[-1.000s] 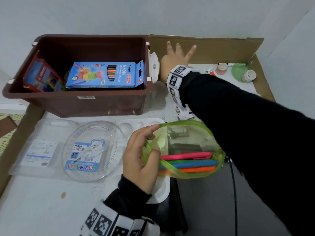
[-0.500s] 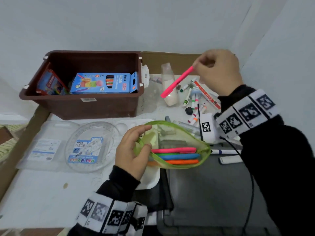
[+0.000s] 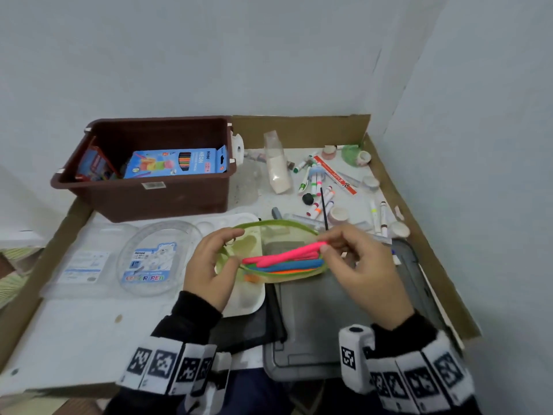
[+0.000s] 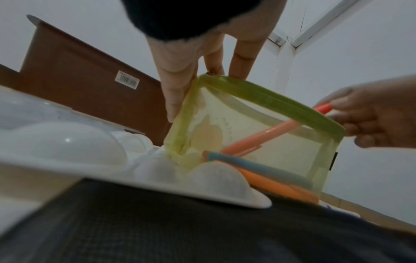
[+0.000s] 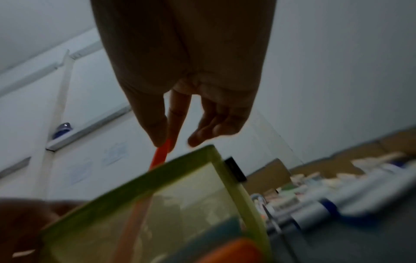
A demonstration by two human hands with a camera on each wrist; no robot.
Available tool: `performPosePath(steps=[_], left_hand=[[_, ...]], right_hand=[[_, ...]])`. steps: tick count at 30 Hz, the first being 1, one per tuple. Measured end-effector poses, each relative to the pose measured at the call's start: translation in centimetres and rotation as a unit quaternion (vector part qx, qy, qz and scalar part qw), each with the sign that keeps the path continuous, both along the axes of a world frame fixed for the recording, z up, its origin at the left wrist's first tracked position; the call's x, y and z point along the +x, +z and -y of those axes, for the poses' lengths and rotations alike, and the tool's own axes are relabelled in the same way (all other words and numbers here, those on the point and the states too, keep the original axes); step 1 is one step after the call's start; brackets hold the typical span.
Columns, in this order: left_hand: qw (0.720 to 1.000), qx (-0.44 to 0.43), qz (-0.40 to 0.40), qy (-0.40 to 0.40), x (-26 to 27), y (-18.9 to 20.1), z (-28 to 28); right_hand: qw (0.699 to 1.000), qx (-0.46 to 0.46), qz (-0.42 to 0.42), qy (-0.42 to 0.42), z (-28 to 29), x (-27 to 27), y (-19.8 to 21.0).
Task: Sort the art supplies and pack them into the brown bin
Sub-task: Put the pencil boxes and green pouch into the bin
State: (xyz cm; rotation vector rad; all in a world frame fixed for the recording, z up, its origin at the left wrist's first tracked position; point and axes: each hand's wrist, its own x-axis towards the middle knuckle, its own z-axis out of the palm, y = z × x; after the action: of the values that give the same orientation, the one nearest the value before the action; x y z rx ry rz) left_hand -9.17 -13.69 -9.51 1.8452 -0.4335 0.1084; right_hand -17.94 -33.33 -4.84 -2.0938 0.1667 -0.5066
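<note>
Left hand (image 3: 209, 266) pinches the floppy green pouch (image 3: 278, 253) open at its rim while right hand (image 3: 363, 265) pinches the light, stiff pink marker (image 3: 284, 255) by its tail end.

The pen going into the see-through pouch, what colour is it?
Bright pink pen, pinched by the right hand; clearest in the head view.

The pink pen's (image 3: 287, 254) lower end is hidden inside the pouch (image 3: 278, 235), among other pens too bunched to count. In the right wrist view the supplies (image 5: 337, 179) at the back are one blur (no single item reads). A red box (image 3: 95, 164) in the bin (image 3: 143, 202) is half hidden by the wall. Both sleeves are cut off by the head view's lower edge.
</note>
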Motion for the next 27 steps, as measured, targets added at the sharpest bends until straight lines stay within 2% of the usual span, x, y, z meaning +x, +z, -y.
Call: performPosePath(steps=[2, 4, 7, 12, 16, 19, 24, 27], left_hand=[[1.0, -0.004, -0.003, -0.012, -0.4, 0.1, -0.3], [0.999, -0.013, -0.017, -0.032, -0.7, 0.0, -0.8], [0.996, -0.022, -0.036, -0.081, -1.0, -0.1, -1.6], [0.995, 0.057, 0.046, -0.075, -2.0, 0.1, -2.2], [0.995, 0.033, 0.066, -0.06, -2.7, 0.4, -2.9], [0.994, 0.01, 0.085, -0.07, -3.7, 1.0, -3.3], [0.993, -0.048, -0.017, -0.106, -4.9, 0.7, -3.4], [0.992, -0.054, -0.055, -0.102, -5.4, 0.3, -3.2]], right_hand=[[0.996, -0.085, -0.006, -0.042, -0.5, -0.7, -1.9], [0.99, -0.118, -0.009, -0.079, -0.9, -1.4, -3.3], [0.988, -0.11, -0.003, -0.111, -1.3, -2.0, -4.1], [0.994, -0.038, -0.034, -0.101, -0.8, -3.0, -4.2], [0.99, 0.0, 0.04, -0.131, -0.9, -4.9, -3.7], [0.99, 0.009, 0.048, -0.133, -0.8, -6.4, -3.2], [0.985, 0.015, 0.04, -0.169, -0.3, -8.2, -2.7], [0.984, -0.014, 0.007, -0.178, 0.0, -8.6, -2.9]])
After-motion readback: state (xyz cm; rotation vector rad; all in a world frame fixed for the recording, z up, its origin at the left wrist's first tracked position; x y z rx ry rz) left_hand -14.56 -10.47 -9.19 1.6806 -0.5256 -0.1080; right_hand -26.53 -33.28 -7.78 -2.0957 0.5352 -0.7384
